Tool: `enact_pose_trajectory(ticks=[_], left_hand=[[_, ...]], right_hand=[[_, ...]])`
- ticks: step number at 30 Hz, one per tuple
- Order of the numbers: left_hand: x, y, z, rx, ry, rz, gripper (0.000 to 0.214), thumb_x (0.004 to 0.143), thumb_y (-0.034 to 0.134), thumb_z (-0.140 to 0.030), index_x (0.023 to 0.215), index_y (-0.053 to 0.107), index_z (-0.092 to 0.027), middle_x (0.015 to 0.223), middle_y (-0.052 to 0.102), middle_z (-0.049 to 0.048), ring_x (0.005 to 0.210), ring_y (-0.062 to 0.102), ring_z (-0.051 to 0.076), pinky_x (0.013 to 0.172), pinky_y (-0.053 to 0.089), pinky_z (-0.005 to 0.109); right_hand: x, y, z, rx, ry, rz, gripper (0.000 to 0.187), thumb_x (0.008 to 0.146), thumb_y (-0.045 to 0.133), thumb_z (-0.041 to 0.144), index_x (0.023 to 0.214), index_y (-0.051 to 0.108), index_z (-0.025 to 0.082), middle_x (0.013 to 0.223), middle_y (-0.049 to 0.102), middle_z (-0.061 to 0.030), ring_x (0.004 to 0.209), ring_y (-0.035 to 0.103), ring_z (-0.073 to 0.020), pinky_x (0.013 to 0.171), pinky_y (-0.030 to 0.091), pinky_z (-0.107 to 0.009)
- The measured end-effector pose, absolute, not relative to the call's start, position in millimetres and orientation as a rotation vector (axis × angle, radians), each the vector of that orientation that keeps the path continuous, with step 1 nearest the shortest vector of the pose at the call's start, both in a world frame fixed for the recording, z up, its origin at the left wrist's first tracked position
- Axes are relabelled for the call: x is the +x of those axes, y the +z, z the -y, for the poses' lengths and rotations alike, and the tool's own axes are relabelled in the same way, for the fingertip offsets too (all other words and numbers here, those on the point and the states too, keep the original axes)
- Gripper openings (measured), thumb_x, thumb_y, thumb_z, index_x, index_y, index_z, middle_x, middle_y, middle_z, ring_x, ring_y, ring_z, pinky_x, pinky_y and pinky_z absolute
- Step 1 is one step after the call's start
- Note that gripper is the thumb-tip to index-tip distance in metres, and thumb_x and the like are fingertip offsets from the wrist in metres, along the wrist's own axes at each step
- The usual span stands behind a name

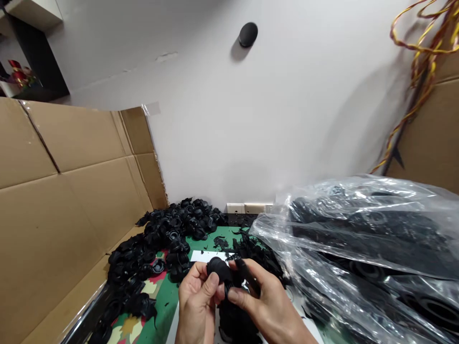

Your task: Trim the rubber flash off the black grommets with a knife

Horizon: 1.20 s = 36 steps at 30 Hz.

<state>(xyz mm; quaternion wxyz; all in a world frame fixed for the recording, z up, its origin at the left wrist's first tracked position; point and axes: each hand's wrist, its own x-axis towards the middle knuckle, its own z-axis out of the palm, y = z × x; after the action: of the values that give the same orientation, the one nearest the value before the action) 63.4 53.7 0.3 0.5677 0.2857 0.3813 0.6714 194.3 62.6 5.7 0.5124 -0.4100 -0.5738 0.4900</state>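
1. Black ribbed rubber-like part [218,268]: rounded, matt, ringed with fine ridges; it sits between both hands, and the clock below centres on it.
2. Left hand [198,302], at 8 o'clock: thumb and curled fingers pinch the part firmly, with no gap left between them.
3. Right hand [267,297], at 4 o'clock: fingers close round a slim dark tool [248,276] with a smooth shaft, thumb tip at the part's lower edge; the tool's working end is hard to make out.
4. Clear plastic bag [358,239], at 3 o'clock: glossy, crumpled film over large black pieces, some ring-shaped.
5. Heap of black moulded parts [172,234], at 10 o'clock: hollow, ribbed and round-mouthed, with ragged thin edges.
6. Black scraps [260,254], between 2 and 3 o'clock: thin, curled, torn-looking strips.
7. Cardboard panel [86,191], further out at 10 o'clock: creased, brown, standing upright beside the heap.
8. White sheet [202,256], under the hands: flat, lying on a green patterned covering [168,306].
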Motion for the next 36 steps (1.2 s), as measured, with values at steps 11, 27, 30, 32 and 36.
enact_pose_trajectory(ticks=[11, 27, 30, 32, 36], left_hand=[[64.9, -6.0, -61.5, 0.888, 1.425, -0.968, 0.035, 0.056, 0.084, -0.031, 0.086, 0.070, -0.019, 0.065, 0.064, -0.0007, 0.048, 0.047, 0.009, 0.043, 0.035, 0.017], [58.6, -15.1, -60.6, 0.652, 1.309, -1.163, 0.052, 0.038, 0.086, -0.052, 0.067, 0.062, -0.016, 0.041, 0.046, -0.0095, 0.029, 0.034, 0.002, 0.029, 0.021, 0.013], [58.9, -17.6, -59.3, 0.658, 1.348, -1.150, 0.050, 0.042, 0.086, -0.052, 0.067, 0.061, -0.016, 0.041, 0.046, -0.0099, 0.030, 0.035, 0.002, 0.031, 0.022, 0.013], [58.6, -19.2, -57.8, 0.675, 1.364, -1.135, 0.047, 0.048, 0.084, -0.051, 0.071, 0.062, -0.016, 0.045, 0.048, -0.0093, 0.032, 0.038, 0.002, 0.032, 0.024, 0.013], [58.2, -20.2, -56.4, 0.727, 1.348, -1.103, 0.042, 0.054, 0.083, -0.048, 0.070, 0.063, -0.015, 0.049, 0.054, -0.0066, 0.034, 0.037, 0.001, 0.034, 0.023, 0.014]], right_hand=[[199.2, -3.2, -74.2, -1.078, 0.837, 1.675, 0.019, 0.062, 0.056, 0.002, 0.066, 0.066, 0.019, 0.072, 0.061, -0.0020, 0.067, 0.060, -0.0186, 0.062, 0.044, -0.027], [202.6, -6.3, -76.4, -0.870, 1.082, 1.619, 0.008, 0.067, 0.061, 0.014, 0.066, 0.066, 0.018, 0.078, 0.063, -0.0020, 0.075, 0.058, -0.0193, 0.070, 0.044, -0.028], [194.3, -10.7, -73.0, -0.932, 1.047, 1.554, 0.007, 0.067, 0.058, 0.016, 0.065, 0.064, 0.018, 0.075, 0.062, -0.0031, 0.073, 0.058, -0.0200, 0.069, 0.043, -0.029], [190.1, -14.0, -71.5, -0.982, 1.016, 1.496, 0.008, 0.067, 0.056, 0.019, 0.061, 0.061, 0.018, 0.069, 0.059, -0.0025, 0.068, 0.056, -0.0194, 0.065, 0.042, -0.029], [186.4, -16.6, -70.2, -1.023, 0.931, 1.471, 0.015, 0.066, 0.053, 0.025, 0.053, 0.050, 0.020, 0.059, 0.050, -0.0001, 0.057, 0.048, -0.0170, 0.056, 0.037, -0.027]])
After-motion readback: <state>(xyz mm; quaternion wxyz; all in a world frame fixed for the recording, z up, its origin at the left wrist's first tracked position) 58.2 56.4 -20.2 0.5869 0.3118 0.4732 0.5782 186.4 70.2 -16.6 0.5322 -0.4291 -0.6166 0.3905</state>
